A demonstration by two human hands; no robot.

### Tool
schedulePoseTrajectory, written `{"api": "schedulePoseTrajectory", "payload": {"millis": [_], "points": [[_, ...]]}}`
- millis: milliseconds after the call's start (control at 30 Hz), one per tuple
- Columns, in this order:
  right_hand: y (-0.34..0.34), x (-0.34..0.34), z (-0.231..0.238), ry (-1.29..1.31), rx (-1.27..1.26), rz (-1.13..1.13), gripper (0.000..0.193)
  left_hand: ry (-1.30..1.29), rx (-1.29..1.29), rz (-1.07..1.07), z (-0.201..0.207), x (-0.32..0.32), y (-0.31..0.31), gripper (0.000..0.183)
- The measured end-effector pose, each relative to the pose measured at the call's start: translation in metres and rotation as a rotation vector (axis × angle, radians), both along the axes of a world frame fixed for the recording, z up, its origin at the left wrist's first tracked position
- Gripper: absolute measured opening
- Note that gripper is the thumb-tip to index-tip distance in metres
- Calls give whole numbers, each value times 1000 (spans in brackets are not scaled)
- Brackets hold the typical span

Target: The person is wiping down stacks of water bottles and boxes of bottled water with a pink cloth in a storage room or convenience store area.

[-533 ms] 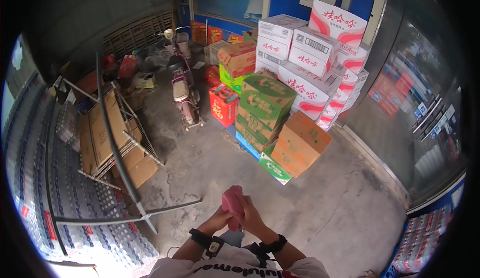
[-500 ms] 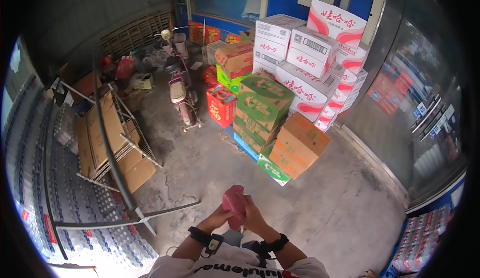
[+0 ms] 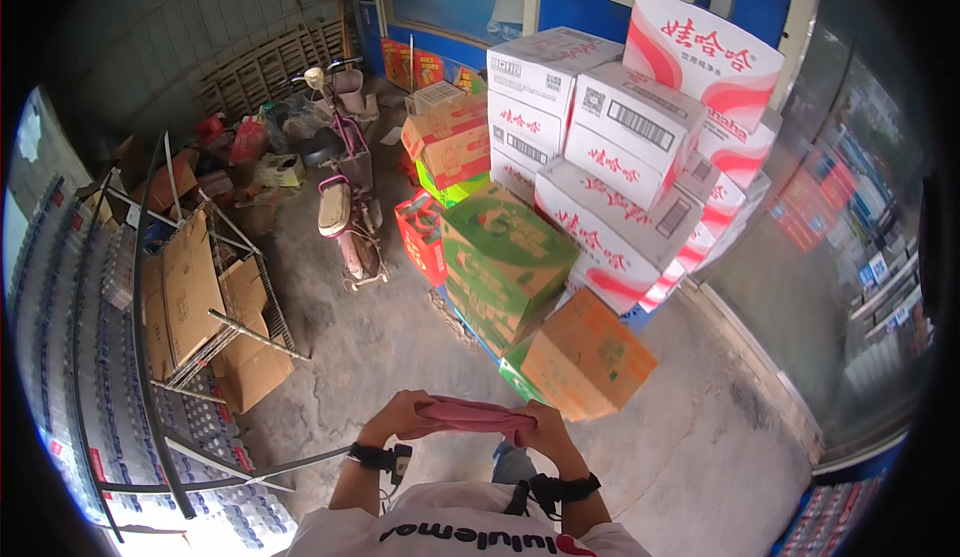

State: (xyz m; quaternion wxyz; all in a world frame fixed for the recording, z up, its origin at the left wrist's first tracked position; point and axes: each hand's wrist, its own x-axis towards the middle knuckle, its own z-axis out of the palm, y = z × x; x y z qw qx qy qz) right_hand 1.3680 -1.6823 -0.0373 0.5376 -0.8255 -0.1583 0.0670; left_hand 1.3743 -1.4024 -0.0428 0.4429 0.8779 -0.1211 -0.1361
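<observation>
A pink cloth [image 3: 470, 416] is stretched level in front of my chest. My left hand [image 3: 398, 418] grips its left end and my right hand [image 3: 544, 429] grips its right end. Both wrists wear black bands. Just beyond the cloth stands a stack of cartons: an orange box [image 3: 588, 355] nearest, a green box [image 3: 500, 262] behind it, and white boxes with red swirls [image 3: 640, 157] piled higher.
A small pink scooter [image 3: 345, 207] is parked on the concrete floor [image 3: 390, 347] ahead left. A metal rack with flattened cardboard [image 3: 195, 277] leans at left beside walls of shrink-wrapped water bottles [image 3: 70, 287]. Glass doors [image 3: 850, 257] run along the right.
The pink cloth was bunched upright between both hands; now it is pulled out sideways between them. My view has moved forward, closer to the carton stack.
</observation>
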Motion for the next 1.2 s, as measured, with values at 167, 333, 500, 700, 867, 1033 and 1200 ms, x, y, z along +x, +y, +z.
{"api": "schedulePoseTrajectory", "payload": {"millis": [167,333,500,700,867,1033,1200], "points": [[-36,119,7,-305,-254,-39,24,289,-195,57,13,115,-28,26],[-34,212,52,-610,-277,-85,32,25,-274,53,56,223,-48,17],[-26,268,17,-482,-588,-118,48,-650,247,173,15,330,-43,34],[-6,285,-17,-477,-385,-118,52,-480,423,-110,-43,331,-86,56],[40,305,-38,-323,-585,-192,50,-504,431,-182,-60,332,-79,59],[58,353,-60,-296,-743,-221,56,-495,545,-340,-67,401,-60,58],[67,417,-42,-184,-859,-251,54,-662,548,-344,-71,472,-63,55]]}}
